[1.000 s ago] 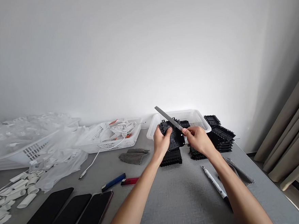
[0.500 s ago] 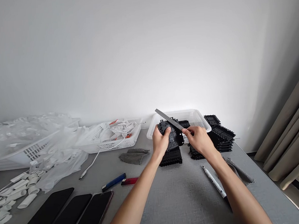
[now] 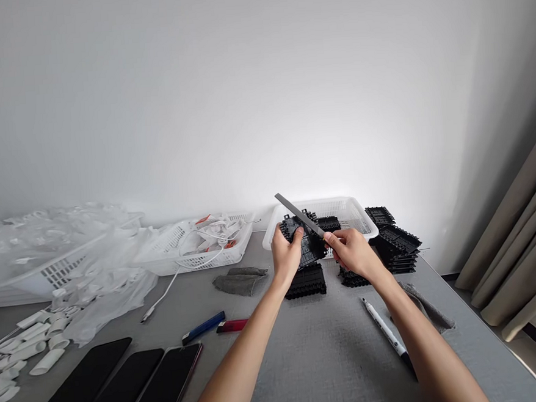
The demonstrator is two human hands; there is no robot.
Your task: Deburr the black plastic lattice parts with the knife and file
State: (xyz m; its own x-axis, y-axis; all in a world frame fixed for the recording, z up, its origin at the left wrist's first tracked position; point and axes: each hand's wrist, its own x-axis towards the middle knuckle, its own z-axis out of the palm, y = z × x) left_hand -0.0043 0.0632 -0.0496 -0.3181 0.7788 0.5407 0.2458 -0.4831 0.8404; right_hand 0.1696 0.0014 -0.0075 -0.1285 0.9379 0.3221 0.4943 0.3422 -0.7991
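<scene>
My left hand (image 3: pixel 286 256) is closed around the left side of a black plastic plate (image 3: pixel 311 247) with toothed edges, thumb pressed on its face. The plate is tilted up, above a stack of similar black plates (image 3: pixel 305 284). In my right hand (image 3: pixel 353 251) is a flat grey metal file (image 3: pixel 300 214), gripped at its lower right end. The file slants up to the left across the plate's upper part; whether it touches the plate I cannot tell. A second black stack (image 3: pixel 352 278) is partly hidden beneath my right hand.
Behind my hands stands a white basket (image 3: pixel 365 220), with more black plates (image 3: pixel 396 248) piled to its right. A marker (image 3: pixel 386 332) and grey cloths (image 3: pixel 240 282) lie nearby. Phones (image 3: pixel 164 386), white tubes (image 3: pixel 47 361) and a basket with cables (image 3: pixel 194 264) are on the left.
The file and my right hand have shifted slightly to the left across the plate. My left hand and the plate have moved very little.
</scene>
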